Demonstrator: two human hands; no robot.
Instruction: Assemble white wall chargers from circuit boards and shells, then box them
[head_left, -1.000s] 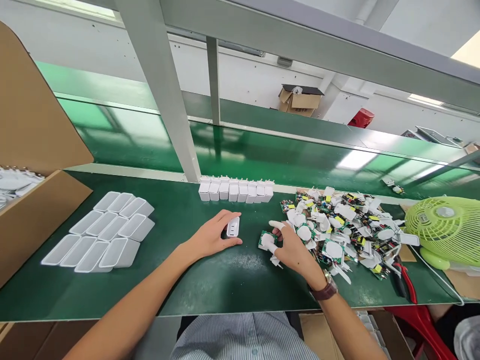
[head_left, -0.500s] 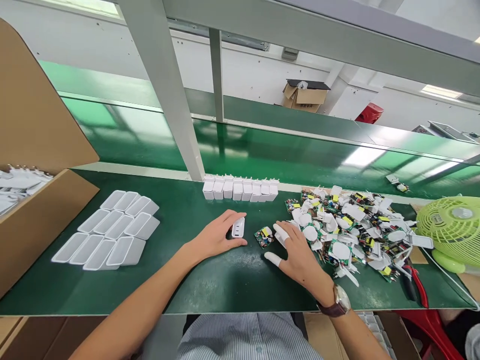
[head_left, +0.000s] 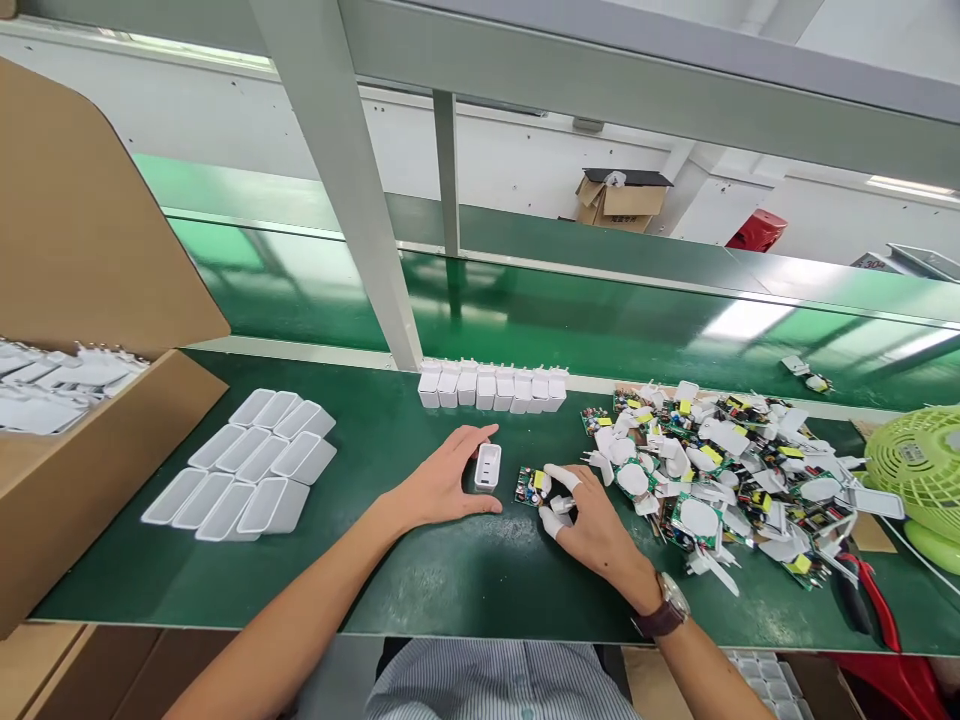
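My left hand [head_left: 442,482] rests on the green mat with thumb and fingers curled around a white charger shell [head_left: 487,465] that stands upright. My right hand [head_left: 592,525], with white finger cots on thumb and forefinger, pinches a small green circuit board with a white plug part [head_left: 534,486] just right of the shell. A heap of similar boards and white plug caps [head_left: 720,480] lies to the right of that hand. A row of finished white chargers [head_left: 491,388] stands at the back of the mat.
Several empty white shells [head_left: 247,465] lie in rows at left, beside an open cardboard box [head_left: 90,440] of white parts. A green fan [head_left: 919,470] and red-handled pliers [head_left: 874,595] sit at right. A grey post [head_left: 352,200] rises behind the mat.
My right hand was spread flat by the board half a second ago; its fingers have now closed on the board. The left hand stays on the shell. The camera shifted slightly.
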